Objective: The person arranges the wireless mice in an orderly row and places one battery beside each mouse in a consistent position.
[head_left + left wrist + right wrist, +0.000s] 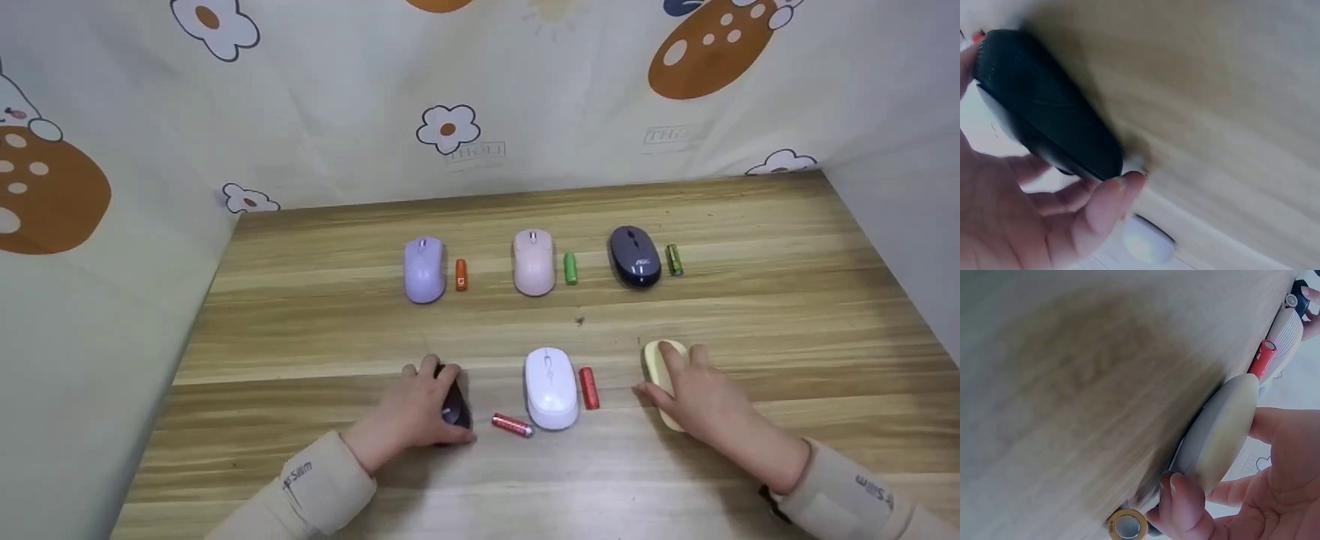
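Note:
My left hand [416, 409] grips a black computer mouse [454, 409] at the front left of the table, thumb and fingers on its sides. The left wrist view shows this black mouse [1050, 107] between thumb and fingers. On the right, my right hand [705, 397] holds a pale yellow mouse [656, 367] by its sides. A gold-ended battery [1127, 526] lies by the right fingertips in the right wrist view; the hand hides it in the head view. Between the hands are a white mouse [551, 390], a slanted red battery [512, 424] and another red battery [589, 388].
Across the back of the wooden table [315, 322] sit a purple mouse [424, 271] with an orange battery [461, 275], a pink mouse [534, 262] with a green battery [571, 268], and a dark grey mouse [634, 256] with a dark green battery [674, 259]. A patterned curtain [337, 112] stands behind.

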A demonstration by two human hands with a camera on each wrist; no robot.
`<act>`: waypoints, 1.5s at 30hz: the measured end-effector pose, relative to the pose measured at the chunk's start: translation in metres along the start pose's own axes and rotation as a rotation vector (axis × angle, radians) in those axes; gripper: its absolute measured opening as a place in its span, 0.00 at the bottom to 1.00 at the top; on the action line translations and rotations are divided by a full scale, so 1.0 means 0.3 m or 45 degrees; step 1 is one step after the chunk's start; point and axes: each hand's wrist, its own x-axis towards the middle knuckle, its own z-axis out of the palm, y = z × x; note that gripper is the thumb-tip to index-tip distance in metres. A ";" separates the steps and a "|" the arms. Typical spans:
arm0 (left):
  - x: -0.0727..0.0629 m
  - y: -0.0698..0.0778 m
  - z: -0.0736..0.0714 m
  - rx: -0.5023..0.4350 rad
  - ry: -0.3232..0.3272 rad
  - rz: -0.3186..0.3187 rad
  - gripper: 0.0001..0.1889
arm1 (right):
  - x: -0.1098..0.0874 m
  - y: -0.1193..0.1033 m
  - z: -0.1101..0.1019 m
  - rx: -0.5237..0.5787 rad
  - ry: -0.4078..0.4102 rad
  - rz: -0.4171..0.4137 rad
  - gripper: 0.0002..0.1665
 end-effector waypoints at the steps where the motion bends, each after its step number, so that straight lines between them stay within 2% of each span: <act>1: 0.004 -0.009 -0.008 -0.006 -0.018 0.011 0.45 | 0.000 0.000 0.001 0.001 0.004 -0.001 0.43; 5: 0.020 -0.036 -0.034 -0.021 -0.068 0.033 0.50 | -0.001 0.001 0.004 -0.002 0.018 -0.008 0.42; 11: 0.029 -0.059 -0.051 -0.101 -0.069 0.059 0.52 | -0.002 0.000 0.004 -0.001 0.043 -0.014 0.42; 16: 0.023 -0.059 -0.052 -0.143 -0.069 0.014 0.51 | -0.005 0.000 0.006 -0.009 0.080 -0.021 0.41; 24: 0.021 -0.039 -0.042 -0.139 0.015 -0.081 0.44 | -0.004 0.001 0.004 0.000 0.063 -0.016 0.41; 30: 0.018 -0.029 -0.036 -0.130 0.047 -0.091 0.44 | -0.006 0.001 0.003 0.008 0.058 -0.011 0.41; 37: 0.009 -0.022 -0.036 -0.154 0.046 -0.111 0.45 | -0.006 0.000 0.003 -0.004 0.074 -0.014 0.40; 45: 0.005 -0.023 -0.031 -0.140 0.069 -0.097 0.46 | -0.005 0.000 0.006 -0.019 0.067 0.013 0.40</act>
